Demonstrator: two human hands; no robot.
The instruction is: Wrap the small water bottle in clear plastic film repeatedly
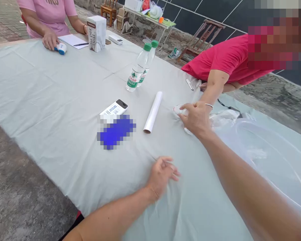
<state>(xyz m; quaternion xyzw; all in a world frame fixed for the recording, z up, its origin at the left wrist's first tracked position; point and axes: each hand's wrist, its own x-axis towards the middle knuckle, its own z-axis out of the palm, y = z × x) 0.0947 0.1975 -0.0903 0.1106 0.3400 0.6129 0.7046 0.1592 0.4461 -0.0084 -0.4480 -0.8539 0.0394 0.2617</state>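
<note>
My left hand [163, 175] hovers over or rests on the cloth near the front edge, its fingers apart and holding nothing. To its right, my right hand [197, 120] reaches forward. Thumb and forefinger are at the edge of a small white object with a reddish rim [177, 109], whose kind I cannot make out. A co-worker's arm [217, 78] comes in behind my right hand, which hides that arm's end. A white paper-like roll [153, 113] lies left of my right hand. Farther left are a white printed phone-shaped item [114, 109] and a blurred blue patch [116, 131].
Two water bottles [134, 77] with green caps stand mid-table. Clear plastic [261, 157] spreads at the right. A white box [97, 33] and a notepad [72, 41] are at the far end. There a person's hand [50, 39] touches a white-and-blue device [61, 48].
</note>
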